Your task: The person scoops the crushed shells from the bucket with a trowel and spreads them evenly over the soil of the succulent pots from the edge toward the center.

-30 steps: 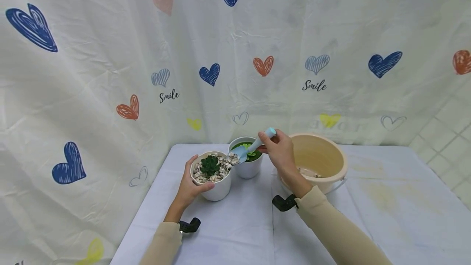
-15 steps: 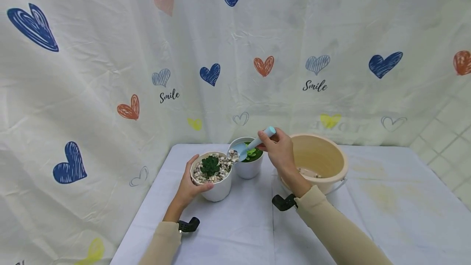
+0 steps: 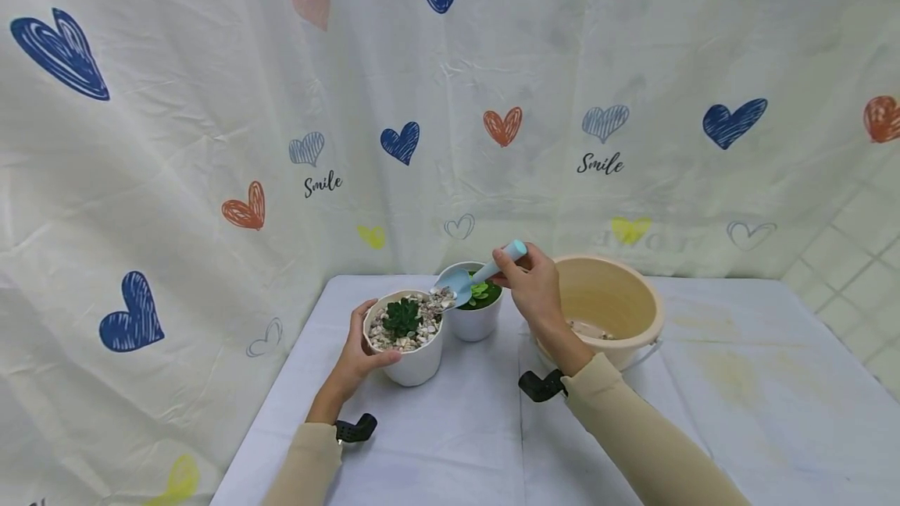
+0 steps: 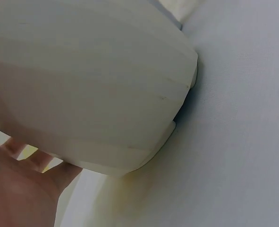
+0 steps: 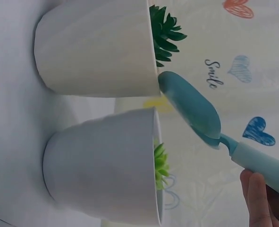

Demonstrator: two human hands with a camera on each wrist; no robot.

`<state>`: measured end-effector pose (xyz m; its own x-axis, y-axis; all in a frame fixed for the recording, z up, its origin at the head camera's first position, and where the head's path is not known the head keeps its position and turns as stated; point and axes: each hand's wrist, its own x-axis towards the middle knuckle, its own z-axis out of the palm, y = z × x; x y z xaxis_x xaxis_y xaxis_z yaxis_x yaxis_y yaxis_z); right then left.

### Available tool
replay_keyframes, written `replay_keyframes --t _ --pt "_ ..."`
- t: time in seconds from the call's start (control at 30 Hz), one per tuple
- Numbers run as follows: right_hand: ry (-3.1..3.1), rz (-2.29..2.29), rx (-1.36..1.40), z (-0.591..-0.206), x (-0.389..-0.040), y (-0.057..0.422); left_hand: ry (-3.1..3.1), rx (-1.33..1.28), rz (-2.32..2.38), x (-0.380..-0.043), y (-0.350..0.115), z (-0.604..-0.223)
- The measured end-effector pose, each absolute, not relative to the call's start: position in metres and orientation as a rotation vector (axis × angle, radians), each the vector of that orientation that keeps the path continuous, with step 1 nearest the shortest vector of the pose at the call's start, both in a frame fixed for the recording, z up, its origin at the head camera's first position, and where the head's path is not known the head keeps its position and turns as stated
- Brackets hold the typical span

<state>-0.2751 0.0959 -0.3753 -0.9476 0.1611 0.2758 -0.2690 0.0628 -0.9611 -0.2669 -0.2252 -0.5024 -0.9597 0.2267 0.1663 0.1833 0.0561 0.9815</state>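
Observation:
My left hand (image 3: 351,354) grips the side of a white flower pot (image 3: 416,365), thumb at the near rim and fingers round the far left side. In the pot a dark green succulent (image 3: 401,317) stands among pale pebbles (image 3: 380,334). My right hand (image 3: 537,287) pinches the light blue handle of a small hand trowel (image 3: 458,284). The trowel's blade slopes down to the left, with its tip at the pot's right rim and pebbles at that tip. In the right wrist view the trowel (image 5: 191,106) shows its underside, and the load is hidden.
Just behind and right of the gripped pot stands a second white pot (image 3: 476,326) with a light green succulent (image 3: 483,293). A beige bucket (image 3: 643,287) with a few pebbles inside is at the right, partly behind my right hand. A curtain (image 3: 548,194) hangs behind the white-covered table (image 3: 485,428).
The trowel's tip has shifted slightly left over the rim, and pebbles have slid from its blade toward the pot. My left wrist has moved a little left; its grip stays.

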Motion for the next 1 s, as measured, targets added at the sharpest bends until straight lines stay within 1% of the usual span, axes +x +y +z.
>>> replay_keyframes --t 0.63,1.0 --pt "-2.017 2.04 0.103 -0.3744 -0.2731 0.1005 2.149 0.517 2.118 -0.2693 -0.2297 -0.5035" --pt "-1.962 2.119 0.052 -0.3734 -0.2761 0.1045 2.141 0.576 2.114 -0.2729 -0.2327 -0.5082"
